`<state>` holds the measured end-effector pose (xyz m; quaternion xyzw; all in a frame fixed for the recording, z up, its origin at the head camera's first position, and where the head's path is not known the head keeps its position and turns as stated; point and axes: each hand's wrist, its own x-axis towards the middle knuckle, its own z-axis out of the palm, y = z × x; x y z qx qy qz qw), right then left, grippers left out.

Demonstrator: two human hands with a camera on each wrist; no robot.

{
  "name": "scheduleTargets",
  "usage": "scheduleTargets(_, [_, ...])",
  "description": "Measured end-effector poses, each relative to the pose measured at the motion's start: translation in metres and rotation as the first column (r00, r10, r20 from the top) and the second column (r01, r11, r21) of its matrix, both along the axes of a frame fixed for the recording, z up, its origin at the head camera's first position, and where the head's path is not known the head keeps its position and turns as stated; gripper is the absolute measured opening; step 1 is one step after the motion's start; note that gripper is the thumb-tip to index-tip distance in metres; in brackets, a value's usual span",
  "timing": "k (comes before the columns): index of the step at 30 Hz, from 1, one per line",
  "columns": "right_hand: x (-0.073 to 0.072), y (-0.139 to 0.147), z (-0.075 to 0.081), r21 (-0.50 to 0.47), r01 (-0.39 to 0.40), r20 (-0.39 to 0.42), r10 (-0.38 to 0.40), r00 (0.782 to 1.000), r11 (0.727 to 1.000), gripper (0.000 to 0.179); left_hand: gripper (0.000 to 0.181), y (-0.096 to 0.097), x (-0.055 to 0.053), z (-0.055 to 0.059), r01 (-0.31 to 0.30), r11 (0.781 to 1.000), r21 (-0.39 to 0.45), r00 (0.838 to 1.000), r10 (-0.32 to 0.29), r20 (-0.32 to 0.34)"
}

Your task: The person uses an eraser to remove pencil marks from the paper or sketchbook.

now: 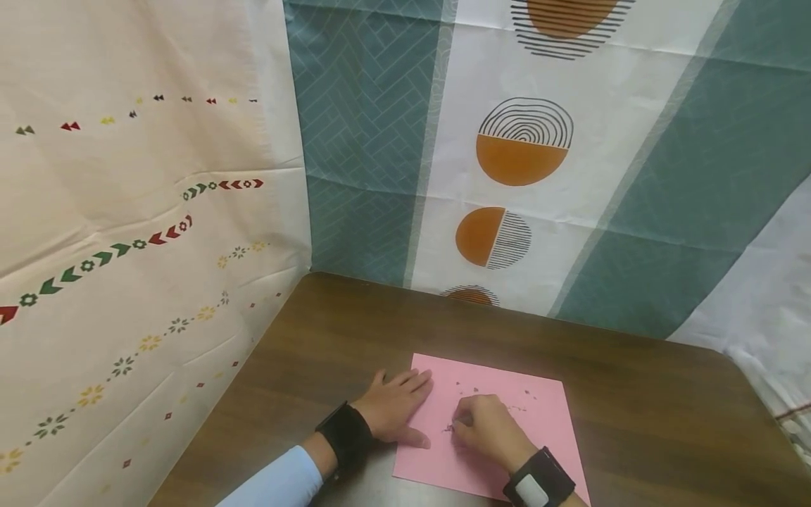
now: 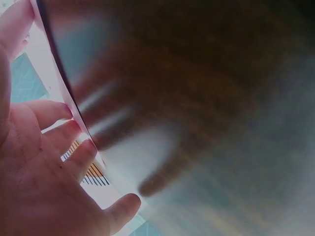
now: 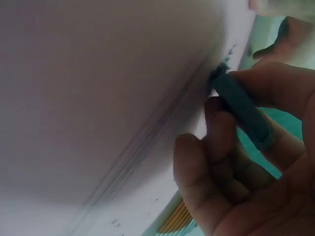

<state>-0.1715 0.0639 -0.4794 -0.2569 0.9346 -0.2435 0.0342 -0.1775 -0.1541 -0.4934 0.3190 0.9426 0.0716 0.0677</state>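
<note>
A square pink sheet of paper [image 1: 548, 429] lies on the table with small dark marks scattered over it. My left hand [image 1: 393, 408] rests spread on the sheet's left edge, fingers fairly straight and partly on the table. My right hand [image 1: 491, 426] is low over the middle of the paper. Between its thumb and fingers it pinches a short, dark teal pastel stick [image 3: 243, 113]. In the right wrist view, the stick's tip touches the paper at a dark crumbly mark [image 3: 220, 70]. The head view mostly hides the stick behind the fingers.
The brown wooden table [image 1: 665, 415] extends on both sides of the paper. A patterned cream cloth [image 1: 146, 282] hangs along the left, and a teal and white curtain [image 1: 361, 141] hangs behind the table. Black bands [image 1: 345, 433] circle both wrists.
</note>
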Motion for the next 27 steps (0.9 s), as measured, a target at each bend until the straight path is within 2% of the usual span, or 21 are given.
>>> scheduleTargets(7, [0.001,0.002,-0.005,-0.017,0.045,0.002,-0.045,0.999,0.999,0.010,0.095,0.001,-0.001,-0.001,0.004,1.000,-0.005,1.000,-0.004,0.014])
scheduleTargets(12, [0.002,0.014,-0.008,0.012,0.146,0.019,-0.146,0.989,0.989,0.009,0.095,0.000,0.000,-0.001,-0.001,1.000,-0.007,1.000,0.001,0.029])
scheduleTargets(21, [0.006,0.063,-0.006,0.071,0.319,-0.008,-0.320,0.947,0.945,0.011,0.094,0.001,0.000,0.001,-0.004,1.000,0.002,0.999,0.004,0.040])
scheduleTargets(27, [0.009,0.093,-0.004,0.129,0.399,0.040,-0.406,0.913,0.908,0.005,0.094,0.002,0.000,0.002,-0.013,1.000,0.004,0.998,0.013,0.055])
